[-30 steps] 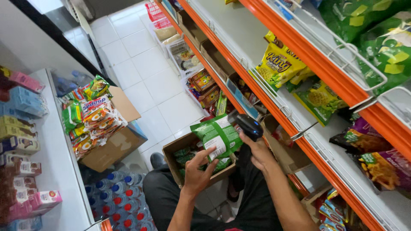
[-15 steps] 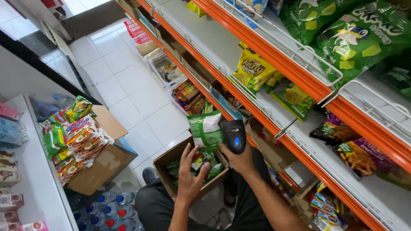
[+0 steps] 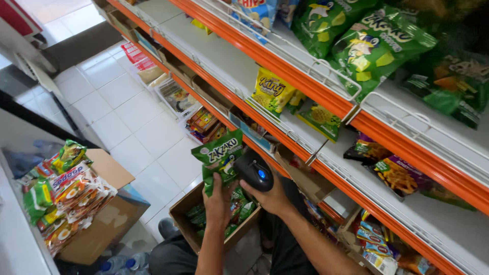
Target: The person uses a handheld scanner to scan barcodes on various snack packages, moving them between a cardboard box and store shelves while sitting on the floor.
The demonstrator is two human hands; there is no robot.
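We gripped the green snack bag (image 3: 220, 155) with our left hand (image 3: 219, 199), fingers wrapped behind its lower edge, while our right hand (image 3: 270, 196) clasped the black handheld scanner (image 3: 254, 170) just beside it.

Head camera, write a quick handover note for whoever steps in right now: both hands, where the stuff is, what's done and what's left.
Left hand: holds a green snack bag upright in front of the shelves.
Right hand: grips a black handheld scanner with a blue button, right beside the bag.
Open cardboard box on the lap holds more green bags.
Done: one bag is out of the box and at the scanner.
Left: the bags in the box; the middle orange shelf has bare space. Whether this bag has been scanned cannot be told.
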